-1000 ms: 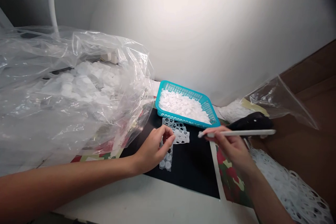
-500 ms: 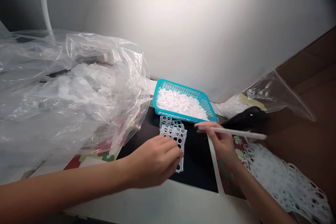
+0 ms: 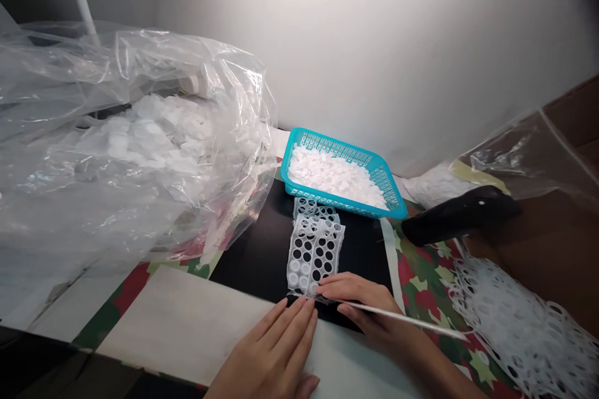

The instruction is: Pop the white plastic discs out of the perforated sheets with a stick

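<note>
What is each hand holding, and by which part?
The right hand grips a white stick near one end; the left hand holds nothing, lying flat by the perforated plastic strip.

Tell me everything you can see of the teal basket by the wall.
The teal basket is shallow and rectangular, apparently moulded plastic, its walls pierced with rows of small slots and topped by a solid rim. It is heaped with small white pieces, which hide its floor. It sits flat, turned at an angle, at the far edge of a black sheet. The end of a perforated white strip lies just in front of it; whether they touch is hard to tell.
</note>
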Tool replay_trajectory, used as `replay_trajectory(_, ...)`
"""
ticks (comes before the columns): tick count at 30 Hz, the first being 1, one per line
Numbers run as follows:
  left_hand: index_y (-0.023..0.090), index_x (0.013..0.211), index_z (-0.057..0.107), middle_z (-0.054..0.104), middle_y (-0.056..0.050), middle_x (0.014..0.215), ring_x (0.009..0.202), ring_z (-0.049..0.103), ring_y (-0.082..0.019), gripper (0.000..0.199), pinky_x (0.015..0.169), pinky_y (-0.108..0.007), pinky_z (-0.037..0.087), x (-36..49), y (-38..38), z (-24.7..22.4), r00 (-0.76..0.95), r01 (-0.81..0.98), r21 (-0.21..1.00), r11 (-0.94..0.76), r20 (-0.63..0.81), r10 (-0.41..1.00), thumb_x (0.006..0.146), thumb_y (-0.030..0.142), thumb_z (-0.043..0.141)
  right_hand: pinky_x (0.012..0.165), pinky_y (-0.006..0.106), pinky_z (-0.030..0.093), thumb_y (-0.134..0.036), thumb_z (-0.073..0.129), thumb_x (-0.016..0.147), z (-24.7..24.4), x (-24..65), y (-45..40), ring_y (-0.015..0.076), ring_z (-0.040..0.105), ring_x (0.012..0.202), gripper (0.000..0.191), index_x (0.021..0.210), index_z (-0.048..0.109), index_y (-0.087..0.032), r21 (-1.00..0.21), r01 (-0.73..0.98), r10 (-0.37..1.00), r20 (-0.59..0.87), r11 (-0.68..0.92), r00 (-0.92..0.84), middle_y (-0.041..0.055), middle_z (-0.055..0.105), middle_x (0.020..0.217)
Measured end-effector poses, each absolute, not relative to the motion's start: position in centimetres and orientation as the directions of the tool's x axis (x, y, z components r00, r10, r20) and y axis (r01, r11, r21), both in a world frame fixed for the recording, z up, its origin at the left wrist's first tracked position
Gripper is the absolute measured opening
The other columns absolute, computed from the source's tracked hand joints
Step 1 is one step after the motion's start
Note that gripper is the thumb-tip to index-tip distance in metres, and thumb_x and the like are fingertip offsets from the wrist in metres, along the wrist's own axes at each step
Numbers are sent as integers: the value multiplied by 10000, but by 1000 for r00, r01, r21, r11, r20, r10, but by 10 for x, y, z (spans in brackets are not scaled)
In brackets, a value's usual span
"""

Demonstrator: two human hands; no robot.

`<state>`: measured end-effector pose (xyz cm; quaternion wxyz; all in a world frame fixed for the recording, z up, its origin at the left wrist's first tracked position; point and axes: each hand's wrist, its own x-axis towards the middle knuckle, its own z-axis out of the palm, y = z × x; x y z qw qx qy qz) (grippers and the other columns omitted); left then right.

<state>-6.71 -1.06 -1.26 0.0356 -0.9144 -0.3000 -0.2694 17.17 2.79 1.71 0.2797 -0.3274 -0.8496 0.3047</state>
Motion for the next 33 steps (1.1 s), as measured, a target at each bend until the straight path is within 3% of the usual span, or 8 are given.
replay_trajectory(10, 90, 1242, 602, 603, -73, 1312, 1185, 566, -196, 424, 992, -298, 432, -65, -9, -12, 672, 584, 85, -808, 508, 539, 1018, 338, 342, 960, 270, 535, -220, 449, 996, 19, 167, 28, 151, 638, 1113, 234, 1161, 607, -168, -627, 405, 691, 312, 665, -652, 90, 711, 1113)
replay_trajectory(12, 85, 1231, 608, 620, -73, 1290, 1167, 575, -196, 429, 988, -296, 424, -63, -10, -13, 665, 584, 83, -808, 522, 534, 1014, 345, 345, 966, 288, 543, -214, 462, 993, 15, 168, 27, 161, 627, 1140, 232, 1171, 599, -153, -536, 414, 639, 347, 735, -686, 105, 702, 1144)
replay_trajectory(17, 78, 1150, 649, 671, -81, 1203, 1151, 575, -206, 439, 1019, -302, 396, -58, -12, -16, 632, 583, 110, -805, 563, 533, 995, 383, 375, 1017, 341, 529, -110, 597, 911, 11, 165, 20, 218, 591, 1207, 274, 1184, 601, -85, -161, 459, 485, 371, 874, -792, 158, 678, 1198)
replay_trajectory(20, 81, 1126, 659, 679, -82, 1180, 1147, 570, -204, 464, 1044, -296, 383, -56, -13, -18, 576, 595, 154, -789, 603, 552, 977, 431, 395, 998, 349, 544, -78, 592, 900, 17, 159, 18, 233, 637, 1143, 225, 1122, 633, -79, -58, 460, 444, 396, 886, -804, 174, 705, 1135)
replay_trajectory(25, 70, 1134, 661, 672, -95, 1192, 1151, 568, -221, 477, 1031, -304, 402, -58, -12, -21, 622, 567, 119, -815, 587, 518, 946, 446, 435, 954, 345, 571, -35, 563, 897, 24, 151, 18, 261, 690, 1044, 215, 1099, 636, -28, -74, 460, 441, 452, 885, -776, 208, 729, 1029)
replay_trajectory(33, 70, 1164, 645, 656, -100, 1222, 1167, 559, -231, 486, 1066, -317, 371, -59, -12, -20, 602, 567, 171, -806, 582, 547, 937, 454, 454, 925, 369, 586, -66, 525, 922, 7, 158, 15, 246, 641, 1123, 333, 1251, 574, -86, -161, 510, 524, 434, 845, -732, 176, 696, 1143)
